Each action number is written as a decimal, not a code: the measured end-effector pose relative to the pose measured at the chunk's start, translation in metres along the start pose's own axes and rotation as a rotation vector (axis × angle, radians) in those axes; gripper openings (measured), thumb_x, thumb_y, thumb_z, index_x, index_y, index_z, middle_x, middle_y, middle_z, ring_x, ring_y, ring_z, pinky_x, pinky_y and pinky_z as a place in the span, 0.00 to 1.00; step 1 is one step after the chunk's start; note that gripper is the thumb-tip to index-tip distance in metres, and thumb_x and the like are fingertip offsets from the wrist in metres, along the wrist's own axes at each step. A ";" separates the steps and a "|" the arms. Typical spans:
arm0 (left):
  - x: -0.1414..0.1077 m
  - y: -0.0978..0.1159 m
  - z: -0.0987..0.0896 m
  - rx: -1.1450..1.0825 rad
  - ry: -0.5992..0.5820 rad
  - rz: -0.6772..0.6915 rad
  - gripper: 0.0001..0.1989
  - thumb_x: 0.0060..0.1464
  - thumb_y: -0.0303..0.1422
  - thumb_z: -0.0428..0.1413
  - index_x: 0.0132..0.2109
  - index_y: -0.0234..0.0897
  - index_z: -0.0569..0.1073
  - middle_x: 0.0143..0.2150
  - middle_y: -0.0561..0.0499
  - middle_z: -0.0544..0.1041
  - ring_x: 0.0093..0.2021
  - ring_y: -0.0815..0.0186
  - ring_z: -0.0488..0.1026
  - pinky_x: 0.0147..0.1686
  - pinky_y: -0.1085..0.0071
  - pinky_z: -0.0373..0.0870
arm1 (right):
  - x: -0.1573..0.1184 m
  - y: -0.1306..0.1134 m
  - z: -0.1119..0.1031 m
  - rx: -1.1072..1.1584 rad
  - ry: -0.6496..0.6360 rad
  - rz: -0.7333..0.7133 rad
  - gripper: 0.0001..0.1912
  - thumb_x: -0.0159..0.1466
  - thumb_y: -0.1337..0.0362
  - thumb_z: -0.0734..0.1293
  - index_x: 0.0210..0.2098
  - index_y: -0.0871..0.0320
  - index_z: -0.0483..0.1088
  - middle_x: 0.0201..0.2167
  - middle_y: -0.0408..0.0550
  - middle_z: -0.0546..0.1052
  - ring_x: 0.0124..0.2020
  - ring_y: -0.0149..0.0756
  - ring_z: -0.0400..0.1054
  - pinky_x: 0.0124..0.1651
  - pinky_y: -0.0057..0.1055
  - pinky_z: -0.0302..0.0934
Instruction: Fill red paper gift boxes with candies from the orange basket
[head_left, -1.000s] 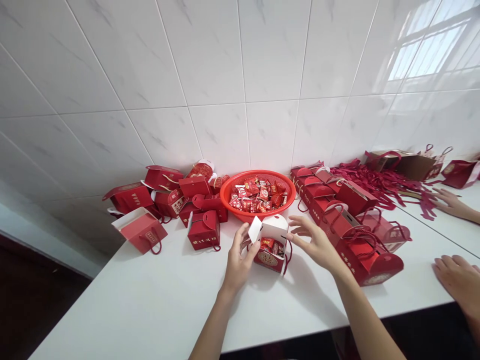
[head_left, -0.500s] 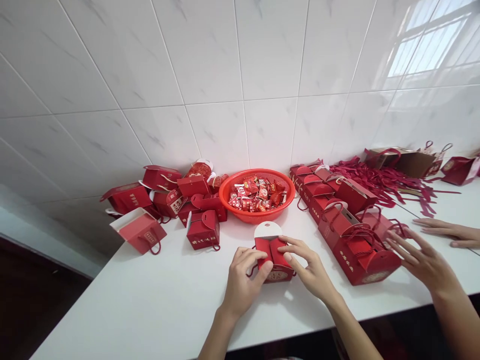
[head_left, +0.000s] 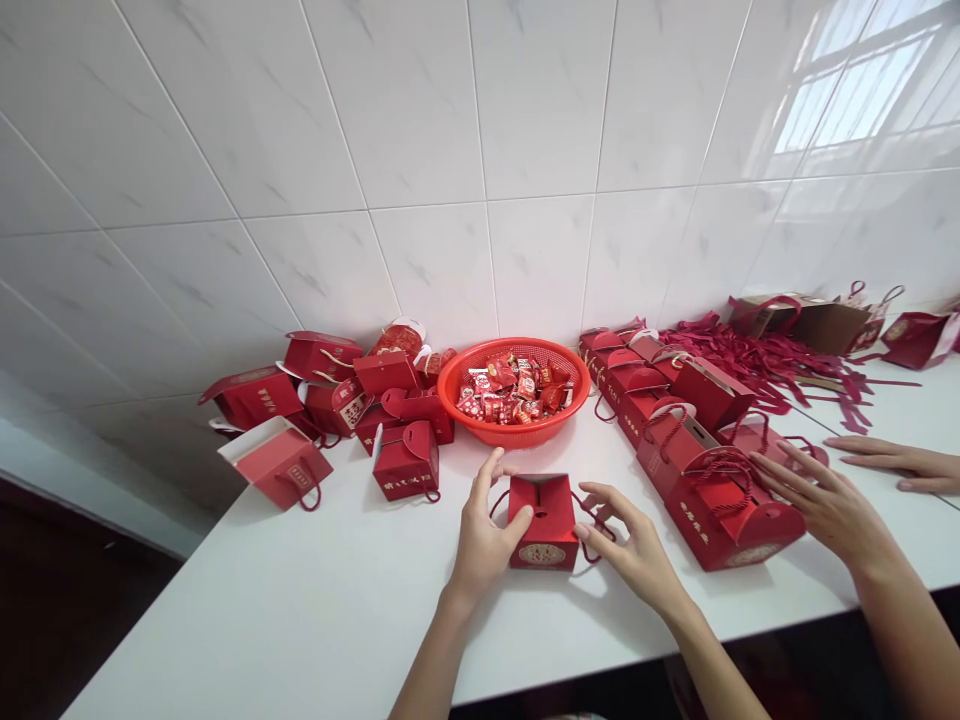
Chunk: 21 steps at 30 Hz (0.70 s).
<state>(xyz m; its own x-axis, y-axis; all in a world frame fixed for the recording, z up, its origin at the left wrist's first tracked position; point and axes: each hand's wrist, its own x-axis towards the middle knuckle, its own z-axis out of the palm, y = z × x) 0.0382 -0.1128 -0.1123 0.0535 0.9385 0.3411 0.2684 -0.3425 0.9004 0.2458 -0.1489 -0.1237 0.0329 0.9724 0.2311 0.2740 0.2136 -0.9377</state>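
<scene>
A small red gift box (head_left: 551, 508) stands upright on the white table (head_left: 300, 610) in front of me. Its top flaps are folded down, with a small hole near the front, and a gold emblem marks the front side. My left hand (head_left: 484, 535) is open at the box's left side, its thumb touching the left top edge and its fingers raised. A dark red cord handle loops near that palm. On the opposite side my right hand (head_left: 626, 545) has its thumb and fingers apart at the box's right edge. The right cord handle (head_left: 592, 556) loops around its fingertips.
A red plastic basket (head_left: 450, 400) full of wrapped sweets stands behind the box. Several red boxes (head_left: 406, 463) cluster at left; a row of boxes (head_left: 705, 500) lines the right. Another person's hand (head_left: 832, 500) touches that row. Dark red ribbons (head_left: 720, 350) lie farther back.
The box's white-lined rear flap has come down over the top. My left hand has moved off the top to the left side, and my right to the right edge. The other person's hand shifted left.
</scene>
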 end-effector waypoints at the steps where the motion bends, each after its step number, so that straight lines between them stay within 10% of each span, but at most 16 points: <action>1: 0.000 0.000 -0.001 0.014 0.014 0.019 0.30 0.52 0.29 0.59 0.63 0.41 0.65 0.50 0.47 0.77 0.55 0.61 0.73 0.59 0.60 0.66 | 0.000 -0.001 0.000 0.033 -0.012 0.019 0.24 0.59 0.49 0.71 0.50 0.54 0.72 0.35 0.49 0.75 0.32 0.36 0.70 0.31 0.30 0.70; 6: -0.001 0.001 -0.002 0.107 -0.014 0.131 0.09 0.57 0.32 0.57 0.44 0.41 0.79 0.44 0.46 0.79 0.48 0.59 0.75 0.50 0.60 0.72 | -0.003 -0.008 -0.004 0.187 -0.075 0.055 0.22 0.60 0.50 0.72 0.48 0.56 0.73 0.30 0.46 0.74 0.30 0.35 0.69 0.32 0.31 0.68; 21: -0.017 0.010 0.002 0.040 -0.032 0.041 0.09 0.59 0.35 0.56 0.41 0.41 0.80 0.47 0.45 0.78 0.52 0.57 0.74 0.54 0.59 0.70 | -0.008 -0.025 0.009 -0.159 -0.108 -0.023 0.21 0.66 0.49 0.64 0.46 0.58 0.77 0.25 0.45 0.74 0.25 0.32 0.61 0.29 0.28 0.59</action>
<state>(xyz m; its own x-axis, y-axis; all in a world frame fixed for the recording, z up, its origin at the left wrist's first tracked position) 0.0417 -0.1320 -0.1095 0.0953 0.9249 0.3680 0.3035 -0.3791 0.8742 0.2301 -0.1611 -0.1041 -0.0761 0.9737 0.2147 0.4218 0.2266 -0.8779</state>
